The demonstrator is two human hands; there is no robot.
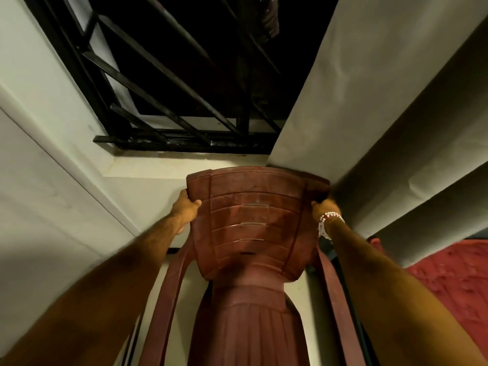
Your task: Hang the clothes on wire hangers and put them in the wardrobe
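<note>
A maroon plastic chair [250, 228] stands right in front of me, its backrest top toward the wall under the window. My left hand [188, 207] grips the left edge of the backrest near its top. My right hand [325, 207], with a beaded bracelet at the wrist, grips the right edge, partly hidden behind the backrest. No clothes, wire hangers or wardrobe show in the head view.
A window with black metal bars [169, 83] is set in the white wall ahead, dark outside. A grey curtain [369, 107] hangs at the right, touching the chair's top corner. A red bedcover [454, 281] lies at the lower right. White wall runs along the left.
</note>
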